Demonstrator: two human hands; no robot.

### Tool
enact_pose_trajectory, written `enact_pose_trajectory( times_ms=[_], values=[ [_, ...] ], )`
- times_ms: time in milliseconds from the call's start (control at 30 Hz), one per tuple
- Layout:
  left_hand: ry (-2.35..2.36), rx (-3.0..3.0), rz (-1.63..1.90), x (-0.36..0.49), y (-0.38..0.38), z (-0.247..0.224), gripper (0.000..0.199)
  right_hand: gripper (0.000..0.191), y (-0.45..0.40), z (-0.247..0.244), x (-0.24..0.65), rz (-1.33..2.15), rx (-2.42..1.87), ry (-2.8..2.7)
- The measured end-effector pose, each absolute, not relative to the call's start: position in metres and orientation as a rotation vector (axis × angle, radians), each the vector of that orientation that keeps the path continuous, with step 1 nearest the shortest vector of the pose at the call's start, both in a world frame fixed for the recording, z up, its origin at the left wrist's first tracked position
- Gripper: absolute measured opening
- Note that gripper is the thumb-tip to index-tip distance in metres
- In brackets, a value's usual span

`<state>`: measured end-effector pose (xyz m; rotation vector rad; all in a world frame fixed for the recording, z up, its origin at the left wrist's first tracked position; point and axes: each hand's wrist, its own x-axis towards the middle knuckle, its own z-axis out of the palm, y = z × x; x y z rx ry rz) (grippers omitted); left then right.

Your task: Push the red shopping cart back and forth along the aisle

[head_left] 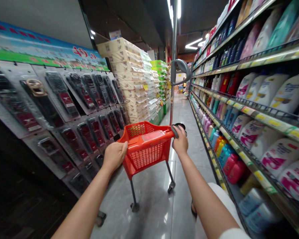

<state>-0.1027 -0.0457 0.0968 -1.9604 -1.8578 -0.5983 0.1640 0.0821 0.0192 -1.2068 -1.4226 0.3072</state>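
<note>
A small orange shopping cart (pixel 146 149) with a mesh basket stands on the tiled aisle floor in front of me. My left hand (pixel 114 155) grips the left end of its handle bar. My right hand (pixel 180 142) is closed on the grey grip at the right end of the handle. A tall metal pole (pixel 173 49) rises from the cart's right side, with a grey hook near its top. The basket looks empty from here.
On the left, a slanted display wall (pixel 64 109) holds hanging dark packaged items. Shelves (pixel 259 116) of bottles and refill pouches line the right side. Stacked cartons and tissue packs (pixel 132 76) stand ahead on the left. The glossy aisle floor (pixel 181 109) runs forward.
</note>
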Motion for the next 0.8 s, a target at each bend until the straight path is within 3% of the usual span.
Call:
enact_pose_trajectory(
  times_ms=[100,200,467,633,800],
  values=[
    [-1.849,-1.949,-0.621,-0.101,-0.046,0.096,0.056,0.065,0.112,0.021,0.186,0.397,-1.127,-1.407],
    [-1.852,-1.93,-0.617,-0.1,-0.046,0.096,0.057,0.073,0.108,0.016,0.18,0.362,-1.185,-1.355],
    [-1.876,-1.9,-0.565,-0.095,-0.048,0.094,0.062,0.089,0.001,0.01,0.063,0.159,-1.345,-1.405],
    [-1.896,-1.922,-0.567,-0.098,-0.051,0.096,0.062,0.084,-0.047,0.01,0.012,0.037,-1.383,-1.706],
    [-1.925,-1.949,-0.563,-0.106,-0.05,0.099,0.062,0.079,-0.047,0.009,0.037,-0.169,-1.309,-2.029]
  ],
)
